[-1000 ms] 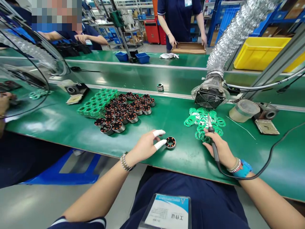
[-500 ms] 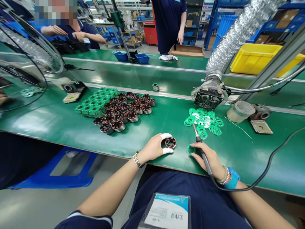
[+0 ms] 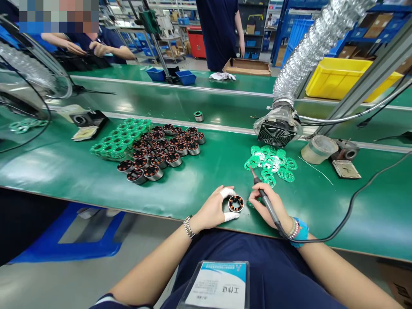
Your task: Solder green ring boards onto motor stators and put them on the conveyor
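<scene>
My left hand, with white finger covers on thumb and finger, is closed around the side of a motor stator, a metal ring with copper windings, at the table's front. My right hand grips a soldering iron whose tip points up and away, over the near edge of a loose pile of green ring-shaped circuit boards. A single green circuit board lies by the right fingers, mostly hidden by them; whether they touch it I cannot tell.
Left of centre stand several stators beside stacked green board panels. Behind the loose boards is a fume fan on a silver duct. A tub and soldering stand sit at right. Two people are across the bench.
My right fingers have left the sides of the single green board and now wrap the soldering iron's handle. My left hand and the stator are nearer the right hand. The view has shifted slightly.
</scene>
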The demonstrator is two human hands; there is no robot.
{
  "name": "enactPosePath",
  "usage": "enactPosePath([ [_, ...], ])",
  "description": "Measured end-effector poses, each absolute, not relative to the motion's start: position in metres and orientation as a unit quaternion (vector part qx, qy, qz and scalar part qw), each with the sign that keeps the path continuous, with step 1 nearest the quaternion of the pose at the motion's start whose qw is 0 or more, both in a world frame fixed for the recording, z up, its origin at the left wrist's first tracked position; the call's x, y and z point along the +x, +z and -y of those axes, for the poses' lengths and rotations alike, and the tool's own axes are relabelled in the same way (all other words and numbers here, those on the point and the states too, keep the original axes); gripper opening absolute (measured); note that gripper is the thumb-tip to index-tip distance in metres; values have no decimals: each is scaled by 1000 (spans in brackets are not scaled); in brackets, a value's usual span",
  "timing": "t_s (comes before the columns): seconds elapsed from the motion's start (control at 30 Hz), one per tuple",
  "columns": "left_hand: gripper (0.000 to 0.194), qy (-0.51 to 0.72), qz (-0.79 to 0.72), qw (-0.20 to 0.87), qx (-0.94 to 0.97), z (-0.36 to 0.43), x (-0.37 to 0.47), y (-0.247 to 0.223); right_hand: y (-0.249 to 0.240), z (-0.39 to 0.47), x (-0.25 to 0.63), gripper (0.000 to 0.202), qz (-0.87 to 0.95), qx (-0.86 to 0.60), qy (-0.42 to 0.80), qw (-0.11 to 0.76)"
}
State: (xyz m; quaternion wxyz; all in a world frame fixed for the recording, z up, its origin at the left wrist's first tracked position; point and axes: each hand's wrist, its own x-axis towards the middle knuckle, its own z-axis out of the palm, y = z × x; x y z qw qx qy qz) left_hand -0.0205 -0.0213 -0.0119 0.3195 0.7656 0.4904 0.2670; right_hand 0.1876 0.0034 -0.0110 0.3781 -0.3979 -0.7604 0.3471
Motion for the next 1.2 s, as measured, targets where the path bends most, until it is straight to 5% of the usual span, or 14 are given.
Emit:
enactPosePath([
  [0.47, 47, 258, -468, 309, 786, 11, -11, 4, -16, 1, 200, 18, 848, -350, 240, 318],
  [0.83, 49, 252, -434, 378, 778, -9, -17, -5, 1, 12, 249, 26, 790, -396, 255, 391],
  [1.2, 46, 252, -439, 362, 783, -9, -17, -7, 2, 9, 244, 17, 781, -398, 326, 354],
])
